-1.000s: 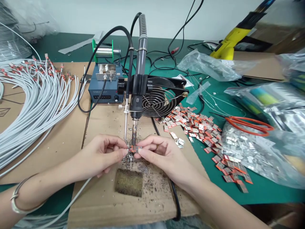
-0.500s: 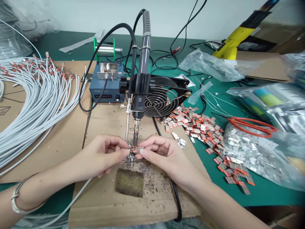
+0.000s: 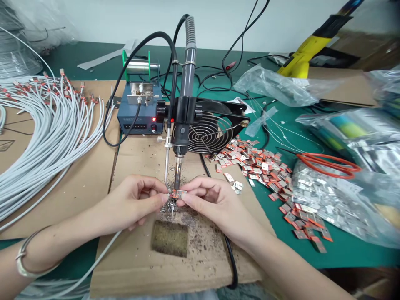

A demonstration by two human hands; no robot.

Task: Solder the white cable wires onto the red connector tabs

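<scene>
Below the upright soldering iron (image 3: 178, 171), my left hand (image 3: 140, 204) pinches the end of a light grey cable (image 3: 104, 250) whose tail runs down toward the front edge. My right hand (image 3: 215, 204) is closed on a small metal USB connector (image 3: 181, 193) with an orange part. The cable end and the connector meet at the iron's tip, beside the thin solder feed tube (image 3: 166, 166). Fingers partly hide the joint. Solder scraps (image 3: 170, 205) lie just beneath, and a worn brownish sponge (image 3: 170, 238) is nearer to me.
Many grey cables (image 3: 56, 150) with connectors lie at left. Behind stand a blue solder feeder (image 3: 137, 114), a solder spool (image 3: 137, 66) and a black fan (image 3: 206, 133). At right are loose USB connectors (image 3: 262, 166), a bag of metal parts (image 3: 328, 204) and a yellow heat gun (image 3: 304, 52).
A red light on the blue feeder is now lit, with another red glow by the iron's holder. Both hands stay at the tip with almost no movement; the view shifts slightly.
</scene>
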